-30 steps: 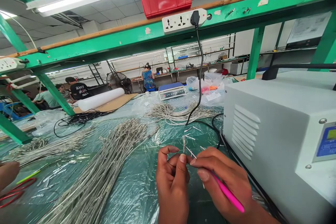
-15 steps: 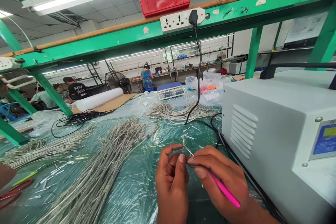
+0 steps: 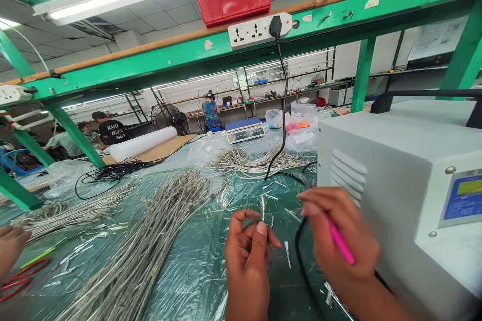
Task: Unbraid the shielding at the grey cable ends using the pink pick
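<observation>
My left hand [image 3: 246, 256] is closed, pinching the upright frayed end of a thin braided wire [image 3: 262, 209] between thumb and fingers, low in the middle of the view. My right hand [image 3: 341, 233] is to its right and slightly blurred, its fingers wrapped round a pink-handled tool [image 3: 342, 244]. It hovers just in front of the grey machine's vented side, apart from the left hand. Small cut wire pieces [image 3: 286, 254] lie on the plastic sheet between my hands.
A large grey machine [image 3: 406, 185] fills the right. Bundles of braided wires [image 3: 150, 246] lie on the green, plastic-covered bench, more wires [image 3: 252, 160] farther back. A black cable [image 3: 280, 110] drops from a power strip [image 3: 259, 30]. Another person's hand [image 3: 11, 246] and red scissors [image 3: 18, 281] are at the left edge.
My right hand has pulled away from the left hand, moving up and to the right with the pink tool. The left hand stays put, holding the wire end.
</observation>
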Demonstrator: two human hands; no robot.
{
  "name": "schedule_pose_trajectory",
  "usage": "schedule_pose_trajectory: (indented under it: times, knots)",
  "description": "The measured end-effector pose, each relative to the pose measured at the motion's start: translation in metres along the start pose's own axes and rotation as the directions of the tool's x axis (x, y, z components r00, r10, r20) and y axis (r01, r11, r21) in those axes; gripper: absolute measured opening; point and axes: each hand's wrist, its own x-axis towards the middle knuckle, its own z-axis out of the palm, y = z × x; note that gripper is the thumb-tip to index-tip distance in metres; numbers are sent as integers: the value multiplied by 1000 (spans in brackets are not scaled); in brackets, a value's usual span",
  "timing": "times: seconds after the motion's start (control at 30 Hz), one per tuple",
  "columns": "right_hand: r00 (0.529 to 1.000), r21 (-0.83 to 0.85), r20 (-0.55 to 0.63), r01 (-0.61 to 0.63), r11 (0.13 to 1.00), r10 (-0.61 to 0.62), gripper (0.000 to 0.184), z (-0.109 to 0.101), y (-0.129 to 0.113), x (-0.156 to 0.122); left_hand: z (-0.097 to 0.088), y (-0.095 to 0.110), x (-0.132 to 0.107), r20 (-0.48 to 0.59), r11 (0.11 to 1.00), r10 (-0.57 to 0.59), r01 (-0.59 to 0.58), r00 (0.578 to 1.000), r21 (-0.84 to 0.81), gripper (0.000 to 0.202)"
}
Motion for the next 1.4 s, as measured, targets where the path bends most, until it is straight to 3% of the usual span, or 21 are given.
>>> schedule_pose_trajectory:
  times: [0.07, 0.13, 0.37, 0.57, 0.83, 1.03, 1.4]
  knots:
    - [985, 81, 159, 54, 995, -67, 18, 1, -2, -4, 0, -1, 1, 0, 999, 12, -12, 1000, -47, 18]
    - [969, 143, 232, 52, 988, -84, 20, 4, -5, -8, -1, -2, 2, 10, 997, 21, -20, 1000, -76, 18]
    - [967, 191, 255, -52, 980, 2, 15, 11, -10, -7, -3, -5, 1, 65, 992, 61, -54, 996, -110, 12]
    - [954, 334, 255, 63, 941, -155, 19, 4, -11, -11, 1, 1, -3, 10, 989, 37, -35, 999, -142, 11]
    - [930, 363, 289, 115, 925, -229, 18, 6, -11, -10, 2, 6, -5, -26, 988, -21, 17, 999, -155, 23]
    - [936, 324, 292, 97, 941, -197, 19, 7, -12, -9, 3, 4, -5, -47, 990, -37, 30, 998, -136, 31]
    - [941, 296, 324, -7, 955, -93, 18, 8, -13, -9, 5, 4, -5, -11, 988, -2, 0, 1000, -154, 25]
